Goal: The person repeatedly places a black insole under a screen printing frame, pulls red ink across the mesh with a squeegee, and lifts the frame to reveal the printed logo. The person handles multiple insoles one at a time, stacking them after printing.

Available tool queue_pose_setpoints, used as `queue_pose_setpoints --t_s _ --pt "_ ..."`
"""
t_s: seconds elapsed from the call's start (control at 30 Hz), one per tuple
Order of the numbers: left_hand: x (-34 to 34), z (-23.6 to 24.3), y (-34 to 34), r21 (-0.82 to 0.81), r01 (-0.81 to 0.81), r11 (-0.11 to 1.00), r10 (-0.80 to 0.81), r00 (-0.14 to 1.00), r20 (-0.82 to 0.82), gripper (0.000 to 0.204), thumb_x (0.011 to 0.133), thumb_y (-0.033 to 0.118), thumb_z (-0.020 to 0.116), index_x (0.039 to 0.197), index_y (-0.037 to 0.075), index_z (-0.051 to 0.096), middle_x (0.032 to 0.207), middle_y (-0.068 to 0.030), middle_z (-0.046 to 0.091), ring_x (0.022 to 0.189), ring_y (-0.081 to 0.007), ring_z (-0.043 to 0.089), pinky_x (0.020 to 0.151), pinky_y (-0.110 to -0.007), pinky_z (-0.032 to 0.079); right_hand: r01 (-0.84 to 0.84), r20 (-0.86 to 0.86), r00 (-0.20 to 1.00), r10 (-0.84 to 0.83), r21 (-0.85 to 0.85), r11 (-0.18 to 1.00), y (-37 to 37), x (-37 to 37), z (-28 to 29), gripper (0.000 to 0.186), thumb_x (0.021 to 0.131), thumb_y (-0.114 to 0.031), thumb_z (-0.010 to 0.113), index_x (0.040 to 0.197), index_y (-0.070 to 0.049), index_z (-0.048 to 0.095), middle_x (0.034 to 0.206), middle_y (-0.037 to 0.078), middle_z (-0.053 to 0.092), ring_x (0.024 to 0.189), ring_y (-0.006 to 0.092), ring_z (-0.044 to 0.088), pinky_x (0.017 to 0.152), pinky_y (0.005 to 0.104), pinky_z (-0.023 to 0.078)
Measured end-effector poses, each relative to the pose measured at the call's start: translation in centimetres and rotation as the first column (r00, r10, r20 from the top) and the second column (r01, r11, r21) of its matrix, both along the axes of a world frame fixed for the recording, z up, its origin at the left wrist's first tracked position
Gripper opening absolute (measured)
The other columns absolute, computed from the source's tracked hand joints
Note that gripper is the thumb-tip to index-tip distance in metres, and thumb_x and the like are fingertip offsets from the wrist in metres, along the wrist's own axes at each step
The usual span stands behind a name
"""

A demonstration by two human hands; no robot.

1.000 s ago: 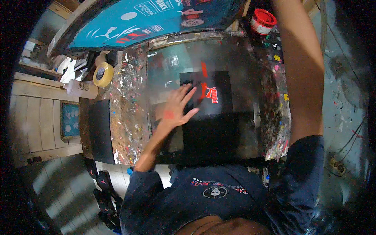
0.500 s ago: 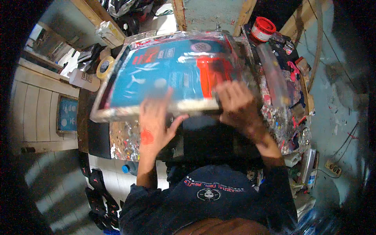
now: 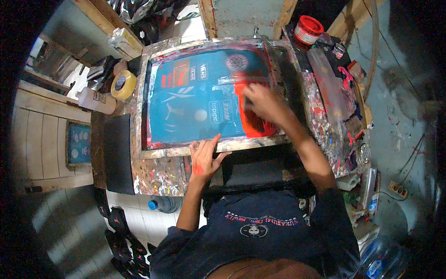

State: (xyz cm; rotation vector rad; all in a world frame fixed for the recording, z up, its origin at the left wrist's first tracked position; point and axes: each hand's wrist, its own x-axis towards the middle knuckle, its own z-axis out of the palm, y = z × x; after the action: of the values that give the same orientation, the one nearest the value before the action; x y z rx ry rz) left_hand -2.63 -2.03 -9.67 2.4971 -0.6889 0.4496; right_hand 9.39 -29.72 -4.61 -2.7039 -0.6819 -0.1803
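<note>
Left hand (image 3: 204,159): fingers spread, not closed into a fist, fingertips on the near rail of the wooden screen frame (image 3: 258,143), thumb apart and just below that rail; a red smear on the back.
Right hand (image 3: 264,103): fingers curled over the frame's right part, above the red ink (image 3: 258,126); blurred, so cannot tell whether clamped on anything.
Screen: lying across the middle of the paint-spattered worktop (image 3: 158,179), near rail toward the near edge; blue mesh (image 3: 183,128) with pale and red motifs, ink pooled along the right side.
Below near rail: black flat piece (image 3: 255,168), partly covered, by the worktop's near edge.
Left edge: tape roll (image 3: 123,85), whitish bottle (image 3: 96,101) just beside, then black sheet (image 3: 118,153) toward the near left corner.
Far right corner: red-lidded tub (image 3: 309,29).
Right edge: clear plastic strip (image 3: 329,84), near scraps of pink cloth (image 3: 346,80).
</note>
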Motion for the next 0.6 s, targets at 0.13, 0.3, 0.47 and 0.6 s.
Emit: queue_pose_setpoints --t_s 0.13,0.3,0.47,0.6 --pt "0.2 -1.2 -0.3 0.006 0.015 1.000 -0.015 1.000 0.003 0.075 0.076 0.040 0.088 0.137 0.007 0.060 0.108 -0.0050 0.071 0.097 -0.0241 0.064 0.098 -0.045 0.038 -0.040 -0.059 0.997 0.041 0.017 0.999 -2.4 8.1 -0.7 0.034 0.090 -0.027 0.075 0.111 -0.006 0.058 0.097 0.018 0.067 0.094 0.0404 0.067 0.079 0.0507 0.053" --pt "-1.0 -0.8 -0.5 0.018 -0.079 0.997 0.080 0.995 -0.067 0.083 0.074 0.043 0.089 0.141 0.006 0.056 0.119 -0.0095 0.068 0.111 -0.0274 0.062 0.106 -0.050 0.036 -0.004 0.160 0.987 0.006 -0.010 1.000 -1.0 3.5 -2.4 0.030 0.091 -0.026 0.072 0.110 -0.006 0.060 0.098 0.017 0.067 0.093 0.0391 0.067 0.079 0.0496 0.054" --pt "-1.1 1.0 0.4 0.018 -0.144 0.989 0.144 0.990 -0.007 0.093 0.071 0.046 0.092 0.143 0.003 0.053 0.121 -0.0128 0.065 0.115 -0.0300 0.061 0.107 -0.051 0.035 0.035 0.153 0.988 -0.018 -0.107 0.994 0.9 -10.3 -2.5 0.033 0.090 -0.022 0.069 0.119 -0.007 0.063 0.103 0.010 0.064 0.095 0.0303 0.063 0.082 0.0421 0.056" --pt "-0.9 -1.4 1.6 0.024 -0.157 0.987 0.159 0.985 -0.068 0.095 0.071 0.046 0.091 0.145 0.004 0.051 0.112 -0.0104 0.068 0.106 -0.0283 0.063 0.107 -0.050 0.034 0.074 0.143 0.988 -0.055 -0.129 0.989 2.0 -13.4 -2.1 0.044 0.092 -0.035 0.068 0.124 -0.005 0.061 0.113 0.015 0.062 0.110 0.0321 0.060 0.096 0.0462 0.048"
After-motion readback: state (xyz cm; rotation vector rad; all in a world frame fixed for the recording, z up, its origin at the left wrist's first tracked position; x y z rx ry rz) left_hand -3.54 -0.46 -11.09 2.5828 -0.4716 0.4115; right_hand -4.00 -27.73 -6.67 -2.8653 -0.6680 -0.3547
